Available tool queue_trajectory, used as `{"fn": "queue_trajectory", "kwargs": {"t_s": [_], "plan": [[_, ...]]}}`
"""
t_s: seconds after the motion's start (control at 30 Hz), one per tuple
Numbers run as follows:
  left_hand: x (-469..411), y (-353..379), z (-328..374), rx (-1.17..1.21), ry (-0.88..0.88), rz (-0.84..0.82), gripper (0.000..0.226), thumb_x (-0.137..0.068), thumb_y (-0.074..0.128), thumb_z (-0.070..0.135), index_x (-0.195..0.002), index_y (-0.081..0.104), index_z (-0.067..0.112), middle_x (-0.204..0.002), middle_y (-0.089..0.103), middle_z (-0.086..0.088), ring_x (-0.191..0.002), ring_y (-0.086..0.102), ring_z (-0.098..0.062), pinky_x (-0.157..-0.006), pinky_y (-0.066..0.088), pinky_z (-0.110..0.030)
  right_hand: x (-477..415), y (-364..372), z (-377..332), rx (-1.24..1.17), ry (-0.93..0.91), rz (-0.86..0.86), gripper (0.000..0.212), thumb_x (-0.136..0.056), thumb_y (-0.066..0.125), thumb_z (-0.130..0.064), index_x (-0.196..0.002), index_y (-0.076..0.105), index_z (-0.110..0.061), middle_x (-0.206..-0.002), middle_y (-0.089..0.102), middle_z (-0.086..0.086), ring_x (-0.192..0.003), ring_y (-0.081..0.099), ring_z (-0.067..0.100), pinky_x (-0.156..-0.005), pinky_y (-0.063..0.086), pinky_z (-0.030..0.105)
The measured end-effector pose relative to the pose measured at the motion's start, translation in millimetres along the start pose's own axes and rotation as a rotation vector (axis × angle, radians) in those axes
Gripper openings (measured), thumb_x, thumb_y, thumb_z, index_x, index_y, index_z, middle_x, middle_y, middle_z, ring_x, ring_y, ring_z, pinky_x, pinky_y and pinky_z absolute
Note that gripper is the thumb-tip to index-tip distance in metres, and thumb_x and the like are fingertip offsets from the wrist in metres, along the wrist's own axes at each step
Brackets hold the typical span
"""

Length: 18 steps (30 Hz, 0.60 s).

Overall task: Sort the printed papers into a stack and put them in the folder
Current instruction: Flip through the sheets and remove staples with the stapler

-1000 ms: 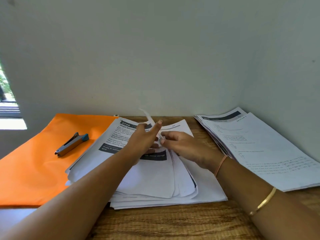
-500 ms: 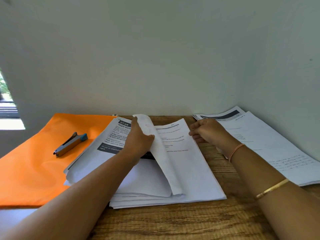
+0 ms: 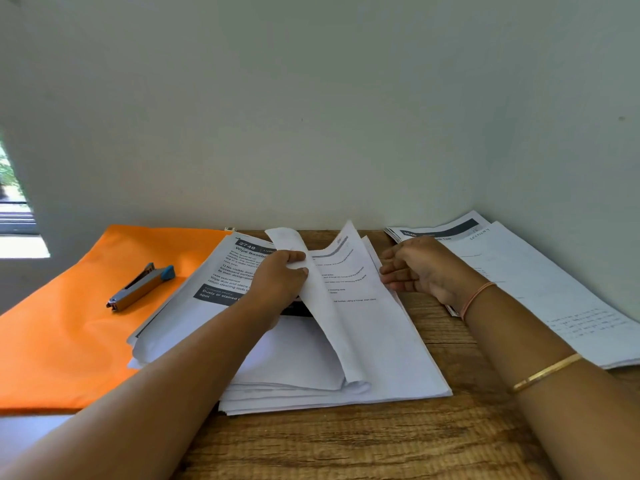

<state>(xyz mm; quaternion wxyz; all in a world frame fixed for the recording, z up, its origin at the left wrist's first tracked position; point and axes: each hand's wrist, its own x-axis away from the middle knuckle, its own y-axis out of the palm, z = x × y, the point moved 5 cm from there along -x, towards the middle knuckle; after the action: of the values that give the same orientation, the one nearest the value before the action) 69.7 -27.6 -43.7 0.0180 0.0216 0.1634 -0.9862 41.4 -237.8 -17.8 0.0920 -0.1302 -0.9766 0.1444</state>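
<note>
right at the grip: left hand (image 3: 277,282) pinches a curled sheet (image 3: 325,323) near its far end, thumb on the near face, fingers behind. the sheet is rolled back toward the left and stands up off the middle pile (image 3: 388,358), blank side out; its near end stays tucked into the pile.

right hand (image 3: 426,271) lies just right of the pile, fingers (image 3: 391,271) reaching out nearly straight to the right edge of the far-lifted pages. fingertips touch that edge; cannot tell whether any page is nipped between them.

middle pile sits on the wooden table (image 3: 346,445), edges uneven, sheets fanned at the near side. top printed page (image 3: 225,282) on its left half shows a dark header bar and black text. left forearm (image 3: 173,393) crosses the pile's near-left part and hides it.

orange folder (image 3: 69,334) lies flat at the left, closed, the pile's left edge overlapping it. a stapler (image 3: 142,287), grey body with blue end, rests on the folder, apart from the papers.

right stack (image 3: 540,289) of printed papers lies along the right wall, apart from the middle pile; the right wrist covers its near-left corner. thin band (image 3: 478,299) on that wrist, gold bangle (image 3: 547,375) further down the arm.

pale wall (image 3: 311,116) behind; window (image 3: 14,209) at far left.
</note>
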Motion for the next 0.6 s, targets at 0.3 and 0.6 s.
{"fn": "queue_trajectory", "kwargs": {"t_s": [0.3, 0.6], "plan": [[5, -1, 5, -0.497, 0.155, 0.081, 0.054, -0.092, 0.055, 0.033, -0.141, 0.036, 0.021, -0.145, 0.035, -0.011, -0.128, 0.038, -0.03, -0.104, 0.036, -0.041, 12, 8, -4, 0.249, -0.023, -0.123, 0.014, -0.088, 0.052, -0.009, -0.076, 0.061, -0.011, -0.076, 0.063, 0.009, -0.062, 0.054, 0.018, -0.055, 0.041, 0.024], [16, -1, 18, -0.722, 0.434, 0.143, 0.077, -0.087, 0.06, 0.036, -0.146, 0.01, 0.046, -0.156, -0.013, -0.003, -0.143, -0.016, -0.029, -0.113, 0.006, -0.053, 33, 35, -21, 0.231, -0.289, -0.326, 0.028, -0.095, 0.045, -0.007, -0.095, 0.072, -0.018, -0.102, 0.069, -0.001, -0.076, 0.063, 0.011, -0.07, 0.054, 0.027]]}}
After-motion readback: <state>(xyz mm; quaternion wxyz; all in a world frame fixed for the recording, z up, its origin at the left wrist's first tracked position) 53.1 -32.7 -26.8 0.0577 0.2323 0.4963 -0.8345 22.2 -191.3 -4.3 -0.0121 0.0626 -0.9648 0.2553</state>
